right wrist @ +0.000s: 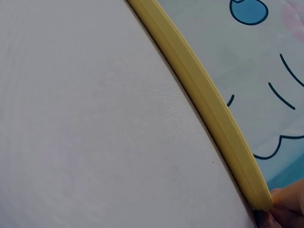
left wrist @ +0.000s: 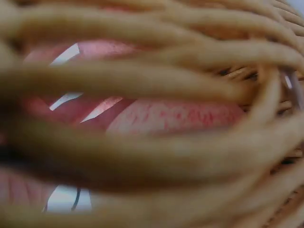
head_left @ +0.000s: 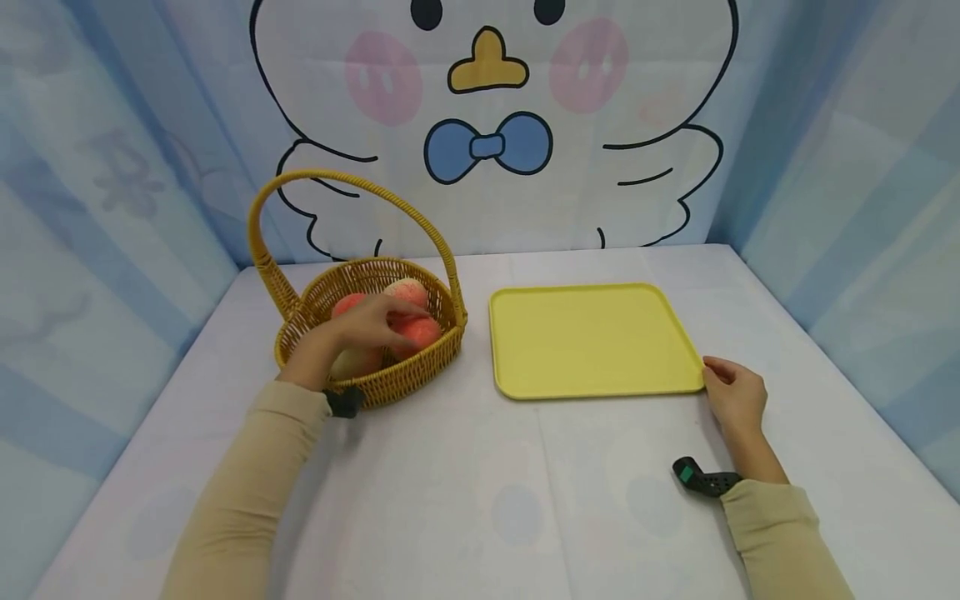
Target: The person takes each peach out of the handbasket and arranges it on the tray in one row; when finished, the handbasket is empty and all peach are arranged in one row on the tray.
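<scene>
In the head view my left hand [head_left: 371, 323] reaches down into a woven wicker basket [head_left: 397, 383] on the left. Its thumb and fingers curl round a red peach [head_left: 422, 333] near the basket's right side. Several other peaches lie about the hand, among them a pale speckled peach [head_left: 407, 291] behind it. Through the blurred wicker strands [left wrist: 142, 156], the left wrist view catches a speckled peach [left wrist: 180, 116]. On the right, my right hand [head_left: 737, 402] pinches the near right corner of a yellow tray [head_left: 592, 342]. The right wrist view has fingertips [right wrist: 287, 197] at the end of its rim.
A tall arched handle [head_left: 352, 177] rises over the basket. White cloth [head_left: 465, 500] covers the table under basket and tray. Behind stands a curtain [head_left: 487, 217] with a cartoon bird, and blue curtains [head_left: 97, 250] hang at both sides.
</scene>
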The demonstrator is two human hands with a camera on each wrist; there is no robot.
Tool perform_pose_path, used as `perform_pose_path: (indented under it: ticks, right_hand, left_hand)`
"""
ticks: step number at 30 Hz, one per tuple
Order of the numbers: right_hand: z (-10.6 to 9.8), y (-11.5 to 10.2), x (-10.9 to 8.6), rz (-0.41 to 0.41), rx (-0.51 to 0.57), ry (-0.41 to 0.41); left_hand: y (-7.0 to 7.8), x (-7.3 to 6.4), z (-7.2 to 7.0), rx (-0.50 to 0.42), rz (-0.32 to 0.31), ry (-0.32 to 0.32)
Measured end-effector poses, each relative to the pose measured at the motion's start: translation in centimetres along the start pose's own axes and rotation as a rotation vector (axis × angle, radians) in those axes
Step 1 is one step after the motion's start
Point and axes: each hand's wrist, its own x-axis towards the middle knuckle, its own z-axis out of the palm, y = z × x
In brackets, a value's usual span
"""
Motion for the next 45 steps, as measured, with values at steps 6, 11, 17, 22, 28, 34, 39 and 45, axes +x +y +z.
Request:
perform_pose_path:
  ticks: [6,11,17,22,28,34,39,45]
  right_hand:
    - [0.0,0.2,0.0,-0.005,0.002,0.004]
    - [0.1,0.3,0.1,-0.021,0.000,0.017]
    - [0.1,0.3,0.1,-0.032,-0.004,0.020]
    - [0.1,0.3,0.1,-0.038,-0.007,0.015]
    - [0.1,0.3,0.1,-0.049,-0.016,0.013]
    - [-0.1,0.2,0.0,-0.032,-0.014,0.002]
    - [0.0,0.0,0.0,-0.029,-0.001,0.009]
    - [0.1,0.1,0.1,-0.016,-0.006,-0.007]
  left_hand:
    - [-0.7,0.0,0.0,-0.025,-0.038,-0.009]
    - [-0.6,0.0,0.1,-0.010,-0.052,-0.018]
    - [-0.5,0.1,0.1,-0.006,-0.065,-0.028]
    - [-0.6,0.2,0.2,0.001,-0.055,-0.028]
    - [-0.9,0.0,0.4,-0.046,-0.017,0.019]
    - [-1.5,-0.7,0.4,-0.106,-0.028,0.096]
    - [-1.3,-1.5,0.0,-0.152,-0.028,0.168]
    - [-0.9,-2.5,-0.7,-0.215,-0.009,0.229]
